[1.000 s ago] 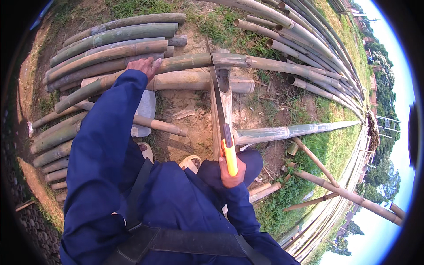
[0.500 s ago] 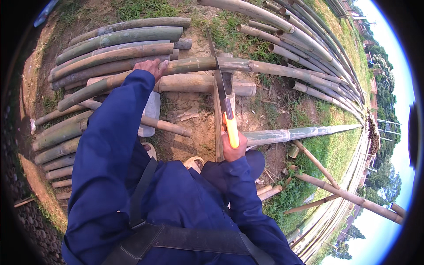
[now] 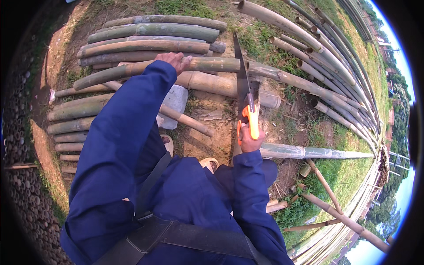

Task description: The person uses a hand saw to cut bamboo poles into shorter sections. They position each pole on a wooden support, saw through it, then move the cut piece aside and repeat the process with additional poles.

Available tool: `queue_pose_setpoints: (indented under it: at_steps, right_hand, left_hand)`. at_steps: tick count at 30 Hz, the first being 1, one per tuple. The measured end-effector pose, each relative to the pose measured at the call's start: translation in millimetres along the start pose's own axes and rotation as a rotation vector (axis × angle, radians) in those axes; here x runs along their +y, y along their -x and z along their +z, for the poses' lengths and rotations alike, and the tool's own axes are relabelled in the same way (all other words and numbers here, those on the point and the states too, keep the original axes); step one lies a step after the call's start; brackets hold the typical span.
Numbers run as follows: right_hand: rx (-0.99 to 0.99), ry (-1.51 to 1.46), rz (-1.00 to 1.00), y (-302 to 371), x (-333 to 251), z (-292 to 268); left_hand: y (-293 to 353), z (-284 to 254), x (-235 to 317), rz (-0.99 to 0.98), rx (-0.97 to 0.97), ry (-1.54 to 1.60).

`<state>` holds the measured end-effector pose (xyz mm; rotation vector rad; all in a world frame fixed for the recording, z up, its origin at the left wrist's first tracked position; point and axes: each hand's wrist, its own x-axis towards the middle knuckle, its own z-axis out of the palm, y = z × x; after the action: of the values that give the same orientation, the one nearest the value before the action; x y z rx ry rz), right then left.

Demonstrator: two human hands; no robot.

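My right hand (image 3: 251, 139) is wrapped round the orange and yellow handle of a handsaw (image 3: 242, 73), whose long blade points away from me. At the far middle, my left hand (image 3: 174, 61) grips a greenish bamboo piece (image 3: 214, 65) from above. That piece ends just left of the blade. A longer bamboo pole (image 3: 293, 80) begins just right of the blade and runs off to the right, apart from the held piece. Below them lies a thick pale bamboo length (image 3: 207, 84), partly hidden by the blade and my left sleeve.
Cut bamboo lengths (image 3: 152, 30) lie in rows on the left. Several long poles (image 3: 340, 66) fan out at the right, and another pole (image 3: 318, 152) extends rightward beside my right hand. A pale stone block (image 3: 176, 106) sits near my foot. Propped poles (image 3: 344, 218) stand lower right.
The bamboo, one continuous pole before, is now in two parts at the blade, the right part sitting slightly lower. The saw handle has turned. The whole view has shifted.
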<state>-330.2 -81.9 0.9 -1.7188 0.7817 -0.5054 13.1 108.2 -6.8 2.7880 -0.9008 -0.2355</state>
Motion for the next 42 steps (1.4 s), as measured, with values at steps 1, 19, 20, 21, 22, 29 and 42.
queue_pose_setpoints:
  at_steps: [1, 19, 20, 21, 22, 29, 42]
  right_hand:
    - [-0.007, -0.028, -0.006, 7.8, -17.2, -0.2]
    - [-0.032, 0.177, -0.062, 57.2, -54.5, -36.1]
    - [-0.021, 0.184, -0.057, 60.3, -54.5, -36.6]
    - [-0.007, 0.189, -0.055, 63.5, -54.1, -36.2]
    - [0.009, 0.194, -0.052, 66.6, -53.3, -36.7]
    - [-0.033, 0.242, -0.058, 70.7, -66.2, -27.9]
    - [-0.078, 0.279, -0.128, 85.4, -77.4, -22.1]
  left_hand:
    - [0.6, -10.7, -6.6, -0.028, -0.012, 0.004]
    - [272.2, -40.2, -305.6, -0.102, -0.209, -0.150]
    - [293.8, -29.8, -309.9, -0.091, -0.231, -0.151]
    - [308.3, -28.1, -308.1, -0.117, -0.334, -0.122]
    - [325.3, -24.5, -302.0, -0.188, -0.406, -0.144]
    - [424.3, 45.1, -318.3, -0.162, -0.552, -0.064]
    - [452.0, 91.1, -343.0, -0.102, -0.112, -0.304]
